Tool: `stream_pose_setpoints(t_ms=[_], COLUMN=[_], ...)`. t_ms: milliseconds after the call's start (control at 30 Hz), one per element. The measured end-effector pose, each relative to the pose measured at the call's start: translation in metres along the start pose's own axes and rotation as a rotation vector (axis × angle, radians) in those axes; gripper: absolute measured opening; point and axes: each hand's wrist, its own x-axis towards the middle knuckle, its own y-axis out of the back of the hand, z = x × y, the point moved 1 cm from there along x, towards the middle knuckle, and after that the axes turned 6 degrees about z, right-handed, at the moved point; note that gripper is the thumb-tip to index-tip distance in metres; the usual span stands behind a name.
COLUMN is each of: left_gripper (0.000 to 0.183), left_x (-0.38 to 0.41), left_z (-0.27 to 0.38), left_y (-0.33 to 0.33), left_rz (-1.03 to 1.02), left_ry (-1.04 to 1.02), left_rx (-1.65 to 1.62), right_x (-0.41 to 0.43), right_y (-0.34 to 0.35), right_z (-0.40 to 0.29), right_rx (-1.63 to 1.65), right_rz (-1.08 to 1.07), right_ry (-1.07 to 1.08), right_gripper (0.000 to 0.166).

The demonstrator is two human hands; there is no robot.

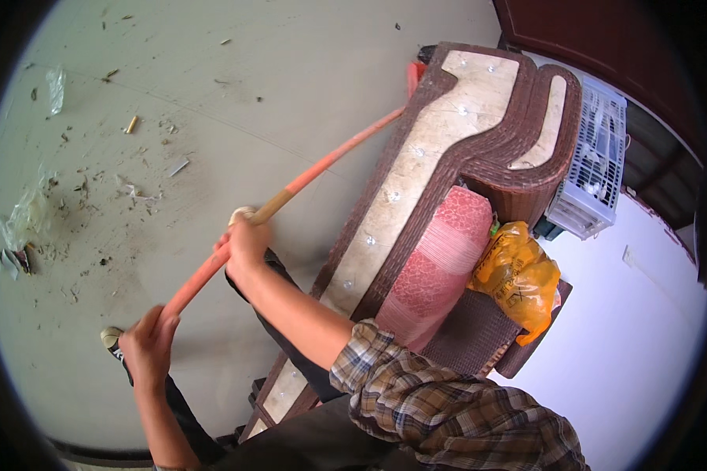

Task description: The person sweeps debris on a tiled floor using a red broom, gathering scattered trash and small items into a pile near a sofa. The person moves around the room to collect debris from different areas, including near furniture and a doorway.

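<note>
Both my hands grip a long orange-red handle [330, 159], which has a tan band partway along. My left hand [150, 341] is wrapped around its near end. Farther along the shaft, my right hand [247, 244] closes just before the tan band. The far end of the handle passes out of sight behind the sofa's edge. A red plastic part [413, 78] shows there, mostly hidden, so I cannot tell whether it joins the handle. Loose debris [82, 188] and crumpled clear plastic film [29, 218] lie on the grey floor [259, 147] to the left.
A brown woven-pattern sofa [418, 153] with cream studded panels stands on the right. On it are a pink patterned cushion [436, 253] and an orange plastic bag [521, 282] bearing writing. A white plastic basket [592, 153] stands beyond. A cigarette butt [132, 124] lies on the floor.
</note>
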Motion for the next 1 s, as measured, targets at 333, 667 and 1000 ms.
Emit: stream_pose_setpoints(t_ms=[333, 667, 1000], left_gripper=[0.026, 0.026, 0.024], left_x=[-0.111, -0.082, 0.018], left_z=[-0.05, 0.01, 0.105], left_y=[0.038, -0.017, -0.076], left_rz=[0.066, 0.294, 0.257], left_ry=[0.072, -0.019, -0.103], left_rx=[-0.049, 0.033, -0.33], right_x=[-0.111, -0.042, 0.019], right_y=[-0.007, 0.005, -0.065], right_z=[0.022, -0.017, -0.158], right_rx=[-0.052, -0.046, -0.099], right_rz=[-0.428, -0.344, -0.502], right_ry=[0.007, 0.113, 0.272], right_gripper=[0.025, 0.025, 0.022])
